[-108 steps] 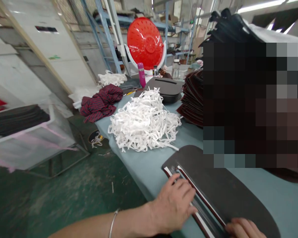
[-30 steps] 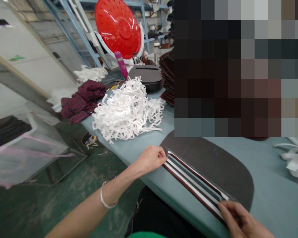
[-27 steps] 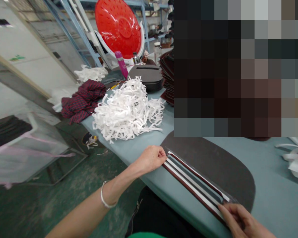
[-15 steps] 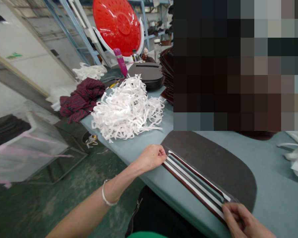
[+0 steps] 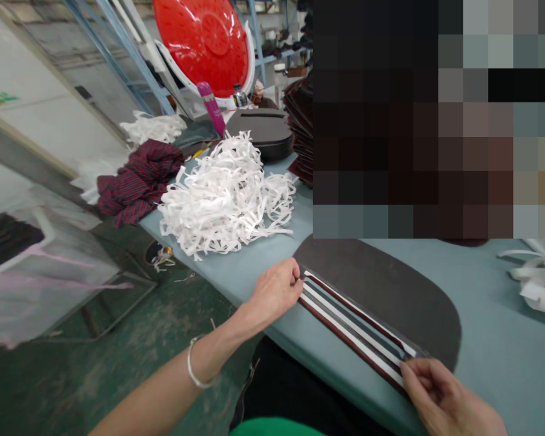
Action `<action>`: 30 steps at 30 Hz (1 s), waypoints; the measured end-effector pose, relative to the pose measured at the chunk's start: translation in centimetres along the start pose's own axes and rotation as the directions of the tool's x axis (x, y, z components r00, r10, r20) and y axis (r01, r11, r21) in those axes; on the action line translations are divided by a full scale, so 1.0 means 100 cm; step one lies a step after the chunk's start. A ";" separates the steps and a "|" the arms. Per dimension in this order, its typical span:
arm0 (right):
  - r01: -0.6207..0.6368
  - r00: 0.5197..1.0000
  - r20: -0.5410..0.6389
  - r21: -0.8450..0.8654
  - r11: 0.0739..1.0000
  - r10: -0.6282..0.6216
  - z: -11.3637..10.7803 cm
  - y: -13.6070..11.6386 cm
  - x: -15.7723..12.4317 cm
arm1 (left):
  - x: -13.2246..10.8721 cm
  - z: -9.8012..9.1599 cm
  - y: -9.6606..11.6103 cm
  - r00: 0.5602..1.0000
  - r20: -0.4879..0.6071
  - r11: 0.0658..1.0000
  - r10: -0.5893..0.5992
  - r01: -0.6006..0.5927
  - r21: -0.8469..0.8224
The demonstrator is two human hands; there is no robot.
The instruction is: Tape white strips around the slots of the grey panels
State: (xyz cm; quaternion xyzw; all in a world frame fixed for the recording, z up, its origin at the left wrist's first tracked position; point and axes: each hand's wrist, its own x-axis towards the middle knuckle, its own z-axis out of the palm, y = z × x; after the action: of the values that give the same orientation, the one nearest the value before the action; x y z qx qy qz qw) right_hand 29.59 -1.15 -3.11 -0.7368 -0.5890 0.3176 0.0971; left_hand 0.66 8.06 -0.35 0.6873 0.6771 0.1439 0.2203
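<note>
Two hands on one set of strips. Left hand (image 5: pixel 275 292), bangle (image 5: pixel 191 363) at the wrist, fingers (image 5: pixel 291 277) bunched together and pinched on the upper end of the striped strips (image 5: pixel 349 327). Right hand (image 5: pixel 442 393), fingers (image 5: pixel 418 376) closed with the thumb on the lower end of the same strips.

Strips: white and maroon bands, parallel, running straight between both pinches, on a dark rounded panel (image 5: pixel 390 284), along its edge nearest the body. Probably thin clear film over the bands, hard to confirm through the glare. Panel flat on a blue-grey table top (image 5: pixel 504 375), starting just beyond the left fingers and ending just past the right fingers.

Beyond the left fingers: big heap of white paper strips (image 5: pixel 222 200). Farther out, red-striped cloth (image 5: pixel 138 175), second dark panel (image 5: pixel 258 130), pink bottle (image 5: pixel 208 109), large red round basket (image 5: pixel 204 42). Well beyond both sets of fingers, stack of dark panels (image 5: pixel 297 127), partly behind a pixelated block. Past the right fingers, loose white strips (image 5: pixel 533 281).

Step in hand, as judged: aligning the strip ends flat on the panel. Next move calls for both ends held square, no slide, before either pinch opens.
</note>
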 end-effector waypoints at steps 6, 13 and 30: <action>0.029 0.994 -0.105 0.077 0.997 -0.020 -0.001 -0.009 -0.005 | -0.023 0.017 -0.001 0.931 -0.126 0.913 0.343 -0.300 0.277; -0.018 0.993 -0.114 0.101 0.995 0.029 -0.002 -0.013 -0.006 | -0.050 0.019 -0.002 0.882 0.027 0.777 0.470 -0.428 0.462; -0.056 0.987 -0.158 -0.187 0.981 0.026 -0.001 -0.021 -0.004 | -0.061 0.030 0.010 0.915 -0.004 0.770 0.404 -0.338 0.541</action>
State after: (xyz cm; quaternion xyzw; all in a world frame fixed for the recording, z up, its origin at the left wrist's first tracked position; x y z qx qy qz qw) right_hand 27.90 -0.93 -1.84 -0.7771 -0.5921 0.2034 0.0647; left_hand 2.72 1.65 -1.84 0.8311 0.5528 0.0336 -0.0516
